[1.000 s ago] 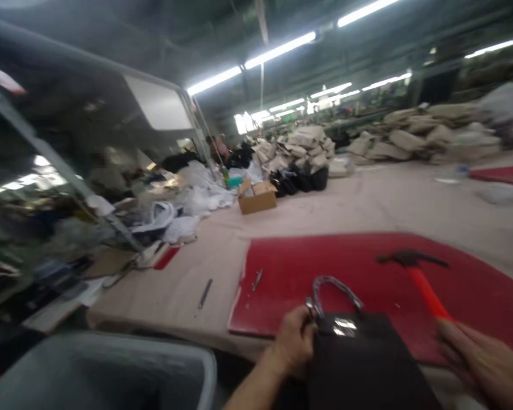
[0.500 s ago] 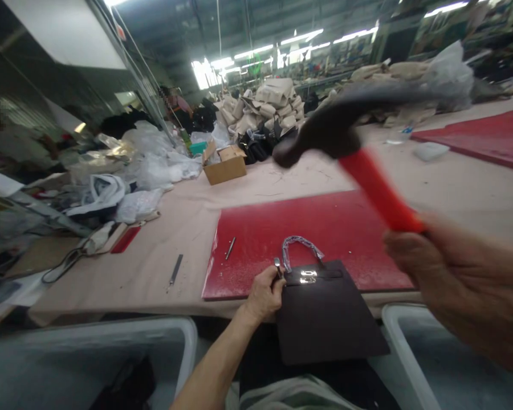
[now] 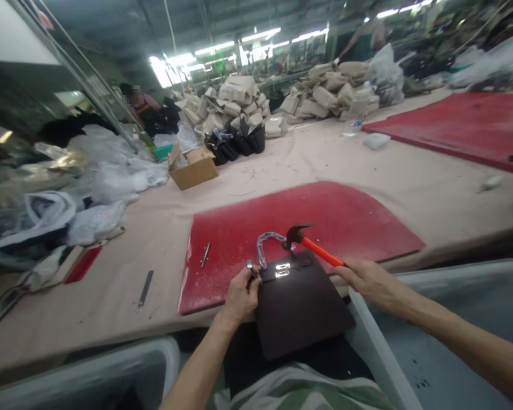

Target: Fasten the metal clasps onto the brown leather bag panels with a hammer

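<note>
A dark brown handbag (image 3: 303,313) lies with its top end on the red board (image 3: 346,213) and its body reaching over the table edge toward me. Its plastic-wrapped handle (image 3: 265,237) arches at the far side, near shiny metal clasp plates (image 3: 283,271). My left hand (image 3: 240,297) is closed around a short metal punch (image 3: 249,265), held upright at the bag's top left corner. My right hand (image 3: 361,278) grips the orange handle of a claw hammer (image 3: 322,251). The hammer's dark head is low over the bag's top edge, right of the wrapped handle.
A thin metal rod (image 3: 206,255) rests on the board, and a dark flat strip (image 3: 146,288) lies on the cloth. Farther back are a cardboard box (image 3: 196,173) and piled beige bags (image 3: 237,91). Pale bins (image 3: 166,356) flank me below the table edge.
My right hand has brought the hammer down from a raised, blurred position to just above the bag. My left hand keeps its place at the bag's corner. The view has turned rightward.
</note>
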The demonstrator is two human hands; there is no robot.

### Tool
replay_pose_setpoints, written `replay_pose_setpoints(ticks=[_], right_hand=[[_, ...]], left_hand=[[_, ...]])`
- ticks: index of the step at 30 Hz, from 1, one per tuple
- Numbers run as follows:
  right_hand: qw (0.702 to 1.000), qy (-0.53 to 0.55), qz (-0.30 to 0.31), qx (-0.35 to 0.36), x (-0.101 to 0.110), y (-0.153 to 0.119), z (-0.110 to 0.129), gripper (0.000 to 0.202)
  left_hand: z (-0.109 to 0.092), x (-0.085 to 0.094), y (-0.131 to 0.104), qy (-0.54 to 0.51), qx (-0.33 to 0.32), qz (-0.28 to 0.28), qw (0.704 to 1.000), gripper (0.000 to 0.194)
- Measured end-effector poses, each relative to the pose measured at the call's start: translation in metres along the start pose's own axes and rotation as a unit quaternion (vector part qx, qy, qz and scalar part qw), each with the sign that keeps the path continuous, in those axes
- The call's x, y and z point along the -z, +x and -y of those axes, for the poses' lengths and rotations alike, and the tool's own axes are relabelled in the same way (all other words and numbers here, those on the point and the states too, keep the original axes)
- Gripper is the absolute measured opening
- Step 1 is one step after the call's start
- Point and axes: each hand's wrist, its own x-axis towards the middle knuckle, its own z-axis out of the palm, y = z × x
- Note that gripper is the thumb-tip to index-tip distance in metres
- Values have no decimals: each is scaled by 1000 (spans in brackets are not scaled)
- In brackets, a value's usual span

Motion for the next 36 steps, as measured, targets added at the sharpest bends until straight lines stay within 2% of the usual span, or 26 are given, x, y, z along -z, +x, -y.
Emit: replay_pose_setpoints(ticks=[3, 6, 9, 12, 14, 18, 23, 25, 27, 28, 29, 32, 36], right_hand=[[998, -13, -12, -67, -20, 10, -28, 39], [991, -50, -73, -104, -34, 17, -35, 29], [990, -39, -136, -26, -43, 25, -21, 33], [991, 0, -120, 66, -57, 34, 0, 47], [992, 6, -97, 84, -71, 39, 9, 56], [992, 27, -96, 81, -93, 44, 11, 63], [991, 42, -100, 78, -95, 45, 8, 59], [991, 41, -105, 68, -94, 44, 9, 62], [992, 41, -104, 59, -94, 44, 10, 64], [992, 42, -102, 55, -94, 44, 11, 65], [993, 42, -100, 51, -95, 44, 11, 66], [993, 45, -102, 41, -96, 44, 13, 67], [992, 48, -107, 44, -94, 44, 14, 70]], left_hand=[[4, -1, -1, 3, -14, -1, 1000, 20], [5, -1, -2, 12, -27, -6, 1000, 19], [2, 1, -1, 18, -24, -8, 1000, 19], [0, 3, -1, 22, -17, -5, 1000, 19], [0, 4, -1, 25, -16, -10, 1000, 19], [3, 2, -4, 15, -23, -45, 999, 16], [3, 0, -6, -1, -33, -45, 998, 13], [3, 3, -2, -39, 10, -93, 995, 14], [3, 7, 4, -100, 69, -168, 978, 17], [2, 9, 7, -122, 90, -189, 970, 18], [1, 11, 10, -134, 100, -190, 967, 19], [-9, 7, 15, -124, 99, -136, 978, 17], [-35, -24, 21, -128, 68, -88, 986, 13]])
